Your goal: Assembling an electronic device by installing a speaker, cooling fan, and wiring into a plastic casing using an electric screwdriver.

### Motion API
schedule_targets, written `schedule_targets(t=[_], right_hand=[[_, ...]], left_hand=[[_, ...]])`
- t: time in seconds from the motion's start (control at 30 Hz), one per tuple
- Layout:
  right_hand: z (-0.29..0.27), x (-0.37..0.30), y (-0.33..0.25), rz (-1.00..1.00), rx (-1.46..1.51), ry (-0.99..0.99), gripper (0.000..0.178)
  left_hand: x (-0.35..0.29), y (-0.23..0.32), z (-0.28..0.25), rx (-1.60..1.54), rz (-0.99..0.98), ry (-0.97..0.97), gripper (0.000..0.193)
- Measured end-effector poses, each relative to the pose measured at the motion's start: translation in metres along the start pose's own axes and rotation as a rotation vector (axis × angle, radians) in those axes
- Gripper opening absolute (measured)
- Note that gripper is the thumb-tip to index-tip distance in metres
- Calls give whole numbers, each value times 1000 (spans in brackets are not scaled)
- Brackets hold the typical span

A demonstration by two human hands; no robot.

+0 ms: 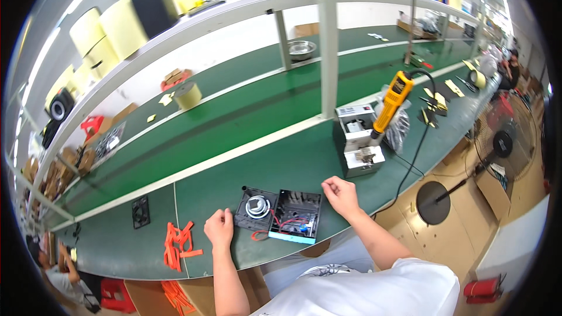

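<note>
On the green bench in front of me lies an opened black plastic casing in two halves. The left half (241,217) carries a round silver speaker (257,206). Red wires run from it into the right half (297,215), an open box with a light-blue front edge and a small blue part inside. My left hand (219,228) rests closed on the bench beside the speaker half. My right hand (341,195) is held with curled fingers just right of the box half, apart from it. What either hand holds, if anything, is hidden.
Orange strips (178,246) and a black square frame (140,212) lie to the left. A yellow electric screwdriver (393,102) stands by a grey box of small parts (358,140), its black cable trailing rightward. A conveyor belt (246,105) runs behind; a fan (503,140) stands right.
</note>
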State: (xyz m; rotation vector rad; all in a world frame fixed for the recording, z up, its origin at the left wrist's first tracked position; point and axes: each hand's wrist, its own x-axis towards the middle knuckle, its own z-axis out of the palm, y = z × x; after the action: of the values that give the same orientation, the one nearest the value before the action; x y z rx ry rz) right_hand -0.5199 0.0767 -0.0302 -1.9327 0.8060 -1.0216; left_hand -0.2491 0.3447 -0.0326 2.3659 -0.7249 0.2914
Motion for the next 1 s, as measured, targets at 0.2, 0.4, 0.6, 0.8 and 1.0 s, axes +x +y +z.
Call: schedule_targets(t=[0.2,0.4,0.6,0.8,1.0], right_hand=[[-4,-4,4,-5,1,19,12],[-8,-6,2,33,-10,41,12],[-8,-5,-2,-33,-6,10,13],[-9,-5,2,-89,-17,63,13],[-12,-5,-1,-36,-30,8,17]], left_hand=[[0,0,4,-9,5,-7,39],[0,4,7,-20,57,3,40],[-2,-2,6,-2,48,19,42],[-1,-5,10,31,53,-2,42],[-1,-5,12,13,98,18,45]])
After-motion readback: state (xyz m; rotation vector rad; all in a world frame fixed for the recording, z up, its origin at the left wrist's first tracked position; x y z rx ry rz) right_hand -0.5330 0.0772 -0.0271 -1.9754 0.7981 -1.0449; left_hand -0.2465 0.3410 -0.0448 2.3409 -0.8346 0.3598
